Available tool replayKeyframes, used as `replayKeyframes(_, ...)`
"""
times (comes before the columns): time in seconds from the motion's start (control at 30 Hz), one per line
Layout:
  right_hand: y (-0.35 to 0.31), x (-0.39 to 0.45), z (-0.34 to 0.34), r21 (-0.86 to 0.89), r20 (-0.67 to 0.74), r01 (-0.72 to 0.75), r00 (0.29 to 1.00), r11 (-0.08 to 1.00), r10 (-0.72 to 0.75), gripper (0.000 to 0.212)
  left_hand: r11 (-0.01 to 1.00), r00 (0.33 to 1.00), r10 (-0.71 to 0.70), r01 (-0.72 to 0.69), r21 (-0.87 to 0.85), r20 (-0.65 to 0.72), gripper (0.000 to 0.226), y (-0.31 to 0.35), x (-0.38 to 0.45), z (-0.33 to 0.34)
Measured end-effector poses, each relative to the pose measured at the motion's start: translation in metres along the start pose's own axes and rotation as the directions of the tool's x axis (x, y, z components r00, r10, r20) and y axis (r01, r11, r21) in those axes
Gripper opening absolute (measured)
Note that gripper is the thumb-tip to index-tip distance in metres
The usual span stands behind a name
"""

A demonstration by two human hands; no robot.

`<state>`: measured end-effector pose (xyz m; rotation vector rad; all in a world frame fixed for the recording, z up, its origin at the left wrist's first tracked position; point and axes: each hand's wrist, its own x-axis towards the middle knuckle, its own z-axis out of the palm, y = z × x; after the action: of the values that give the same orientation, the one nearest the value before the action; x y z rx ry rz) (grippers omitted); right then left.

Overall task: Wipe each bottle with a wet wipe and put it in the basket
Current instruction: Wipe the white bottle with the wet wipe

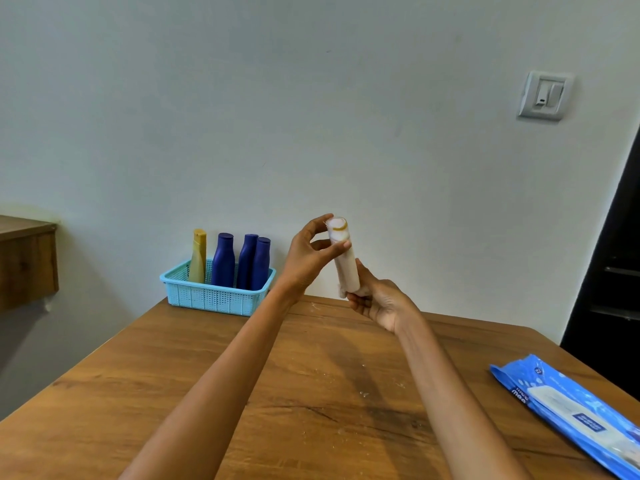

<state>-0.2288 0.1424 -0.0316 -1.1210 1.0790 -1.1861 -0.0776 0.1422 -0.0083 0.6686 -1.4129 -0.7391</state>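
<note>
I hold a slim bottle (343,258) upright above the far part of the wooden table (242,393). A white wet wipe is wrapped around it, and a yellow rim shows at its top. My left hand (311,258) pinches the bottle's upper end between thumb and fingers. My right hand (377,299) grips its lower end, where the wipe bunches. At the table's far left corner stands a light blue basket (211,297). It holds a yellow bottle (198,256) and three dark blue bottles (242,261), all upright.
A blue pack of wet wipes (571,410) lies flat at the table's right edge. A wooden cabinet (26,261) hangs on the wall at left. A wall switch (545,95) is at upper right, with a dark door frame (616,254) beside it.
</note>
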Motion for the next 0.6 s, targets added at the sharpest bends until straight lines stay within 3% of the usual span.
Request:
replayKeyframes(0.27,-0.009,-0.004,0.004,-0.253,-0.104,0.155,0.977,0.955,-0.186,0.042,1.000,0.996,0.017,-0.015,0.015,-0.088,0.060,0.000,0.001,0.002)
replayKeyframes(0.4,-0.018,-0.010,0.011,-0.366,-0.085,0.244,0.952,0.898,-0.294,0.043,0.999,0.982,0.016,-0.010,0.031,-0.186,0.057,-0.001,0.006,0.001)
replayKeyframes(0.6,-0.025,-0.012,0.025,-0.345,-0.062,0.415,0.885,0.842,-0.461,0.025,0.999,0.978,-0.018,0.026,0.036,-0.206,0.057,-0.008,0.002,-0.001)
